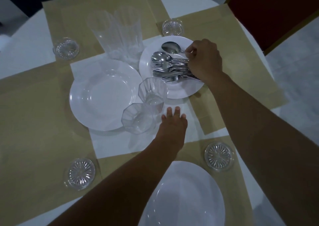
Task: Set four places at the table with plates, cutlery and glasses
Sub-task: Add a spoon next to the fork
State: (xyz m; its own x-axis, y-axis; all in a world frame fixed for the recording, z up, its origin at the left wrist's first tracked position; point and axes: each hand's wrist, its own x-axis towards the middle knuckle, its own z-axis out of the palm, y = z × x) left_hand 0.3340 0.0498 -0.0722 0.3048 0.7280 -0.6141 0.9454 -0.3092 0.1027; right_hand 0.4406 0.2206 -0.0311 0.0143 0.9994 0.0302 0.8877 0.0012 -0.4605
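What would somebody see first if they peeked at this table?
The heap of shiny metal spoons and forks on the round white plate mid-table, where the right hand grips the handles. Next, the two clear faceted glass tumblers just in front, beside the flat left hand.
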